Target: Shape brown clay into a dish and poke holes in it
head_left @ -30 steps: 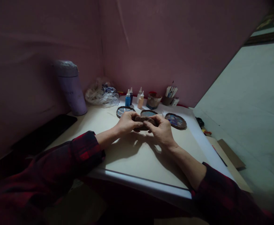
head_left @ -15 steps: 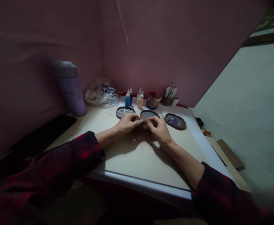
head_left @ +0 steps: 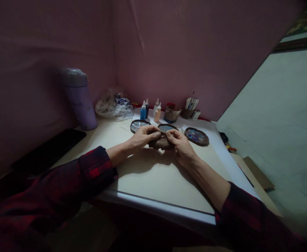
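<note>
A lumpy brown piece of clay (head_left: 161, 141) is held up between my two hands, just above the pale board. My left hand (head_left: 143, 137) pinches its upper left edge, thumb on the near side. At its upper right edge my right hand (head_left: 180, 142) grips it with thumb and fingers. Its far side is hidden from me. Beyond my hands lie three shallow brown dishes: a left one (head_left: 140, 125) with white streaks on blue, a middle one (head_left: 168, 128) with a grey-blue inside, partly covered, and a right one (head_left: 197, 136) blotched blue and purple.
Small paint bottles (head_left: 143, 111), a brown pot (head_left: 171, 113) and a holder of pens (head_left: 187, 112) line the back. A purple tumbler (head_left: 81, 105), a crumpled plastic bag (head_left: 114, 106) and a dark flat slab (head_left: 48, 150) are on the left. Cardboard (head_left: 258, 173) lies at right.
The clay has tilted up, so more of its broad near face shows below my fingers. Both hands keep hold of it, the right one shifting slightly.
</note>
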Motion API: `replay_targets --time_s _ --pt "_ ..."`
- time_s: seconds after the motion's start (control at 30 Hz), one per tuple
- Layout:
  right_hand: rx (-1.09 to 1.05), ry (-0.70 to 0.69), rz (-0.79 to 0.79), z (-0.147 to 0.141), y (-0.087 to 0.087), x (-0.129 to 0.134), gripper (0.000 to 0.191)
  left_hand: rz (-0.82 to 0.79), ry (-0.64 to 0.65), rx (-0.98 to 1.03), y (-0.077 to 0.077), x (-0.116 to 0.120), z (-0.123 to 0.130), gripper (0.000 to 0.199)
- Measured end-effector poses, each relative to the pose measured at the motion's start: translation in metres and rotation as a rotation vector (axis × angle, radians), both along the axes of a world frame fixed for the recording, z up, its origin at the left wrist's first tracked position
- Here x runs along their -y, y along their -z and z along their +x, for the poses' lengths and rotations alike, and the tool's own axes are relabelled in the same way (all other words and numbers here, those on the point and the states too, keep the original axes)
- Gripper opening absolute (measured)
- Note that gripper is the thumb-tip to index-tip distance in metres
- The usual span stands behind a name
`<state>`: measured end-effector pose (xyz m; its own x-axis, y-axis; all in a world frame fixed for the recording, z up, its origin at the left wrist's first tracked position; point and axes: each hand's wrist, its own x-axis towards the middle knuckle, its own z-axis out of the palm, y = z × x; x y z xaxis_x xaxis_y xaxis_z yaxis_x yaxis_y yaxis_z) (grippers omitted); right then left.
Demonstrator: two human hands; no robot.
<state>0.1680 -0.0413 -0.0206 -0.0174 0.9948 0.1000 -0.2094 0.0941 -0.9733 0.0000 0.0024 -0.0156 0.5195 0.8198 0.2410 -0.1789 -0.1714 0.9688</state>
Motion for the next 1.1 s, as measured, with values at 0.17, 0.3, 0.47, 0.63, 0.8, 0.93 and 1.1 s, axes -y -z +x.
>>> replay_targets --time_s 0.17,0.3,0.47,0.63,0.8,0.93,1.1 --pt "-0.105 0.063 -0.001 -0.002 -0.0024 -0.0006 0.045 -0.084 -0.016 0.17 -0.0033 0.0045 0.0035 0.044" --pt "-0.051 0.136 0.064 -0.001 -0.0021 -0.0023 0.045 -0.133 -0.048 0.175 -0.0055 0.0055 0.0039 0.054" --pt "0.056 0.189 0.151 0.0 0.0011 -0.0035 0.041 -0.193 0.009 0.075 -0.0025 0.0016 0.0012 0.051" --pt "0.165 0.208 0.205 0.0019 0.0039 -0.0048 0.039 -0.185 0.025 -0.01 -0.0006 -0.0017 -0.0011 0.04" --pt "0.206 0.208 0.217 0.0059 0.0021 -0.0096 0.041 -0.126 -0.032 0.028 -0.0027 -0.0006 -0.0005 0.037" --pt "0.169 0.12 0.158 0.0057 -0.0019 -0.009 0.041 -0.091 -0.071 0.063 -0.0042 -0.0005 -0.0006 0.038" --pt "0.064 0.17 0.122 0.0039 -0.0049 -0.0046 0.036 -0.095 -0.126 0.142 -0.0058 -0.0025 -0.0016 0.042"
